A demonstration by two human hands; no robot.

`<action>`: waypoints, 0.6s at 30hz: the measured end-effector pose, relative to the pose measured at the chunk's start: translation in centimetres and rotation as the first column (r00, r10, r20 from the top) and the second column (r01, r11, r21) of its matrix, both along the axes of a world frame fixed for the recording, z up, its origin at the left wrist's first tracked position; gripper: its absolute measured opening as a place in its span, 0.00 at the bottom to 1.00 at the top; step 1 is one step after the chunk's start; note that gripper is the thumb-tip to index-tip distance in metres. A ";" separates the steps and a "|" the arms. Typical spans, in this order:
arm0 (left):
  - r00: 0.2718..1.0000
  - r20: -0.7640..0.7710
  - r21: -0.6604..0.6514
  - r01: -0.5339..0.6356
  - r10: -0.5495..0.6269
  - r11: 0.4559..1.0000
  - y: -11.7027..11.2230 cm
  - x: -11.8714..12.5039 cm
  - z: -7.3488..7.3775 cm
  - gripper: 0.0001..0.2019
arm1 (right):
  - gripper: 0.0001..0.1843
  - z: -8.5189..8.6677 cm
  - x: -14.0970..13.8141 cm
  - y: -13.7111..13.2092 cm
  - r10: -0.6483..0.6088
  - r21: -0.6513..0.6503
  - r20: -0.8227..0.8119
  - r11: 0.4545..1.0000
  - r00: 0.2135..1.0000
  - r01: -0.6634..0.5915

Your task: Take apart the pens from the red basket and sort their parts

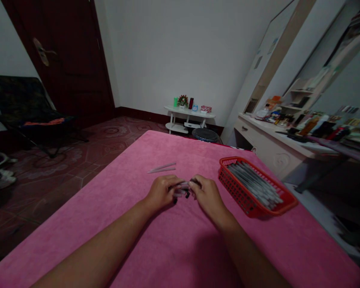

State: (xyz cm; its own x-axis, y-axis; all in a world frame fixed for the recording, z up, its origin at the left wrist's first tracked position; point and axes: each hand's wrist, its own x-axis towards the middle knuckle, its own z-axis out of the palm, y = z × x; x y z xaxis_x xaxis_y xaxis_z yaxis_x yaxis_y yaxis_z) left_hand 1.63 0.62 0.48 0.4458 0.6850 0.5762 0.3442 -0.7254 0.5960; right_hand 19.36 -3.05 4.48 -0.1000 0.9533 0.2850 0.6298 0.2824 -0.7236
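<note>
My left hand (163, 191) is closed around a small bunch of slim, pale pen-like sticks (183, 185), some showing black ends. From the other side, my right hand (205, 196) pinches the same bunch at its right end, fingertips close to those of the left. Blur and the fingers hide how many sticks there are and their exact kind. Beyond my left hand, two similar thin sticks (162, 168) lie on the pink cloth (132, 216). To the right of my right hand stands a red plastic basket (237, 194), holding many greyish sticks (255, 182) laid lengthwise.
A dresser (276, 148) crowded with bottles runs along the right side. Past the table's far edge are a round dark-topped stool (205, 135) and a white shelf stand (177, 128) with small ornaments. At left, a folding chair (21, 100) stands before a dark door (69, 60).
</note>
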 end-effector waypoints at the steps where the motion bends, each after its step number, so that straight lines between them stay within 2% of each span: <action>1: 1.000 -0.003 0.008 0.012 -0.012 1.000 -0.1 0.0 0.0 0.12 | 0.15 0.0 0.0 -0.1 -0.014 0.005 0.051 1.000 0.999 0.014; 4: 0.999 -0.007 0.031 0.041 -0.041 0.999 -0.1 0.1 0.1 0.13 | 0.23 0.1 0.1 -0.2 -0.040 -0.018 0.118 0.999 0.992 0.042; 6: 0.999 -0.001 0.037 0.037 -0.037 0.999 0.0 0.1 0.1 0.13 | 0.23 0.2 0.3 -0.2 -0.044 -0.036 0.106 0.998 0.993 0.048; 12: 1.000 0.007 0.003 0.014 -0.014 1.000 0.0 0.1 0.2 0.12 | 0.07 0.4 0.5 0.0 -0.003 0.017 -0.004 1.000 1.000 0.003; 18: 0.999 -0.012 0.027 0.043 -0.043 0.999 -0.2 0.1 0.4 0.13 | 0.23 0.4 0.7 -0.1 -0.040 -0.033 0.104 0.999 0.994 0.044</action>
